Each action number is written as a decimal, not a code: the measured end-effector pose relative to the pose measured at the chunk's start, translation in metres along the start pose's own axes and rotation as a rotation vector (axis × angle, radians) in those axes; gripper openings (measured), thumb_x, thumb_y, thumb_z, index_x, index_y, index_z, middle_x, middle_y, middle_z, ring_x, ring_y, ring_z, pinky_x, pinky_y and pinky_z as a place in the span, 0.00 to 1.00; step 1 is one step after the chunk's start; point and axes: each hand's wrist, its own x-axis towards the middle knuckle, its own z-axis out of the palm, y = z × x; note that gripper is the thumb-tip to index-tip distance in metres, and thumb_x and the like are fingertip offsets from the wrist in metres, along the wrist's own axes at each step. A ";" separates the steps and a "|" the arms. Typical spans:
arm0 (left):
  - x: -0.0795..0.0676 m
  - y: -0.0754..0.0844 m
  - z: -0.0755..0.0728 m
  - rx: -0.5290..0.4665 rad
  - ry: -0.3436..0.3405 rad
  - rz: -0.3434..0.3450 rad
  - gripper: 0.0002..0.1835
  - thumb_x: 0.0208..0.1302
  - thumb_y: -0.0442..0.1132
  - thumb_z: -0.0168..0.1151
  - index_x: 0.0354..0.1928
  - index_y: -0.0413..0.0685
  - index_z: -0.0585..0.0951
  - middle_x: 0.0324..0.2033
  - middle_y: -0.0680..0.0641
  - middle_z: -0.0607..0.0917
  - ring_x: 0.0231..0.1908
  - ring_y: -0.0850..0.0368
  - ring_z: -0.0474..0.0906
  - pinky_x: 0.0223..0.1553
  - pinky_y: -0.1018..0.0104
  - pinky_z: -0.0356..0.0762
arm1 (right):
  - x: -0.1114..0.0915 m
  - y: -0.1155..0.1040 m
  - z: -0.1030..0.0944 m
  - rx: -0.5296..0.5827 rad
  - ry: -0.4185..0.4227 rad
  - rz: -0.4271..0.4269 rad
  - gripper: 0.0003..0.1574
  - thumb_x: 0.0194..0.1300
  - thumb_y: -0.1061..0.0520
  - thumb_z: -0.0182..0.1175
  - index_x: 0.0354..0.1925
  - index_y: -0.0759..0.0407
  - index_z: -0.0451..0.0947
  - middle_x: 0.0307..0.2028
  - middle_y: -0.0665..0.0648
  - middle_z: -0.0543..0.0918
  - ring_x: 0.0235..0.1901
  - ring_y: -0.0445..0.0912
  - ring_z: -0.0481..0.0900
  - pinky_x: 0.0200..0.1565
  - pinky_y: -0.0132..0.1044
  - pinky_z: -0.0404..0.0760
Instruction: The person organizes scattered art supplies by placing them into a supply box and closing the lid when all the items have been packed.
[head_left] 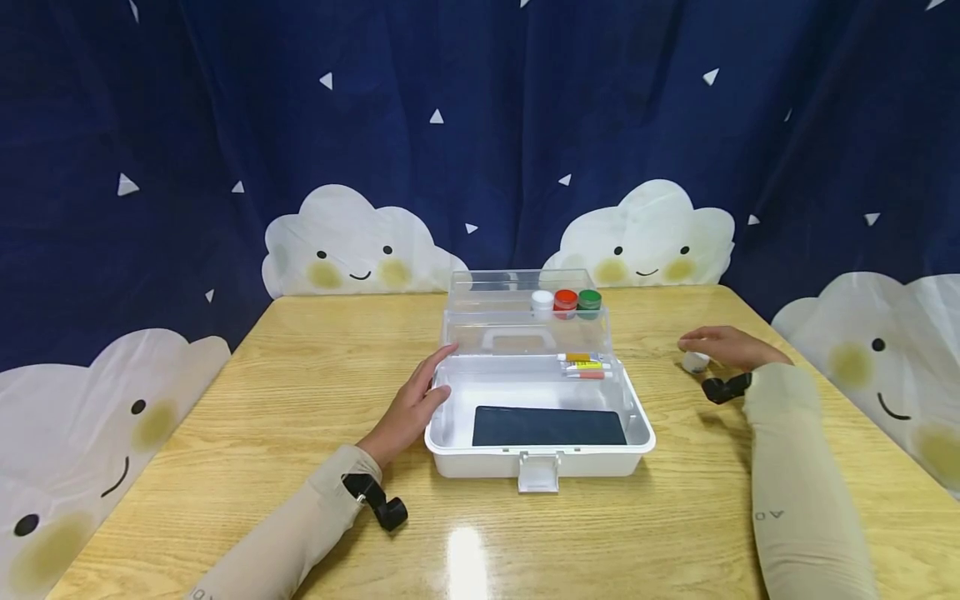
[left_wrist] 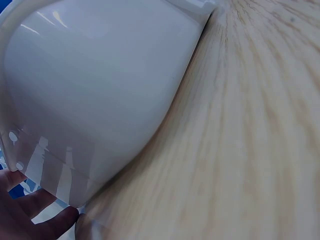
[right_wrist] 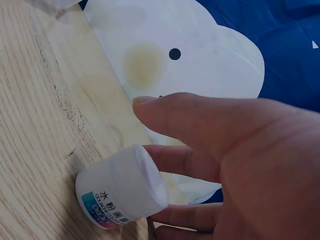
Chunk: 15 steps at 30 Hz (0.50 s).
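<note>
A white plastic case (head_left: 480, 463) lies on the table with its clear lid (head_left: 525, 329) tipped back. My left hand (head_left: 407, 414) rests at the case's left rear side, fingers extended and thumb over the rim; in the left wrist view its fingers (left_wrist: 57, 222) are at the case's corner. Off to the right, my right hand (head_left: 729, 345) reaches around a small white gouache paint jar (right_wrist: 120, 185) on the table. Its fingers come up behind the jar, while the thumb (right_wrist: 170, 112) stays raised apart from it.
White, red (head_left: 566, 302) and green (head_left: 589, 303) paint jars sit in the raised lid. Small paint tubes (head_left: 587, 367) and a dark flat rectangle (head_left: 549, 427) lie inside the case. A latch flap (head_left: 538, 473) hangs in front. Behind the table (head_left: 352, 333) hangs a blue curtain (head_left: 480, 108).
</note>
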 end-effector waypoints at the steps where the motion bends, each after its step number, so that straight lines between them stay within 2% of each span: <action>1: 0.000 0.000 0.000 -0.001 -0.001 -0.003 0.29 0.66 0.32 0.43 0.68 0.56 0.55 0.66 0.53 0.56 0.65 0.53 0.52 0.61 0.49 0.54 | 0.000 0.000 0.000 -0.001 -0.003 0.003 0.41 0.63 0.35 0.46 0.61 0.65 0.62 0.58 0.72 0.63 0.57 0.67 0.60 0.50 0.58 0.66; 10: -0.001 0.003 0.000 0.001 -0.006 -0.005 0.29 0.66 0.33 0.43 0.68 0.55 0.54 0.67 0.51 0.55 0.65 0.52 0.51 0.61 0.47 0.53 | 0.002 -0.001 0.002 -0.040 -0.007 0.025 0.43 0.62 0.35 0.46 0.59 0.68 0.64 0.55 0.72 0.67 0.53 0.64 0.65 0.45 0.53 0.71; 15: 0.002 -0.008 0.000 -0.014 0.000 0.006 0.29 0.66 0.33 0.43 0.68 0.58 0.55 0.66 0.53 0.55 0.65 0.52 0.51 0.61 0.46 0.53 | 0.003 0.001 0.002 -0.041 -0.030 0.045 0.45 0.61 0.33 0.47 0.59 0.68 0.63 0.56 0.72 0.66 0.55 0.65 0.63 0.48 0.54 0.69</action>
